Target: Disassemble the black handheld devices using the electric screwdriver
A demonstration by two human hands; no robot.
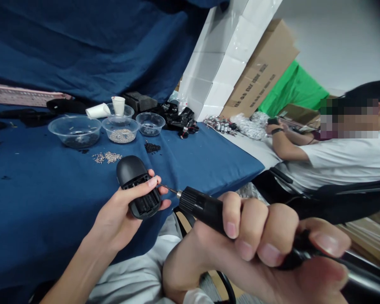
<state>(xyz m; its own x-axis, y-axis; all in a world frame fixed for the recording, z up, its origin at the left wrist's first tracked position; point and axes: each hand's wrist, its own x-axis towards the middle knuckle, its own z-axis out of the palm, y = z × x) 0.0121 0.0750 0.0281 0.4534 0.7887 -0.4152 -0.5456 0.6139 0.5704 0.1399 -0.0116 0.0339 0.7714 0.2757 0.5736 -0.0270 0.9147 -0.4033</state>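
Note:
My left hand [123,207] is closed around a black rounded plastic device [132,171] with an open, battery-like compartment on its near side. The thumb lies across its front and the fingers wrap behind it. An electric screwdriver [202,207], black and cylindrical, is gripped in my right hand [262,236], close to the camera. Its thin metal bit points left at the device's right side, by my left fingertips; whether the tip touches the device I cannot tell. Just beyond the device, a pile of small silvery screws [107,158] and a pile of black screws [152,147] lie on the blue cloth.
Clear plastic bowls stand behind the piles: a large one [76,131], one holding silvery screws [122,135], and another [150,123]. Paper cups [118,105] and black parts [179,118] are farther back. A person in a white shirt [345,156] sits at right.

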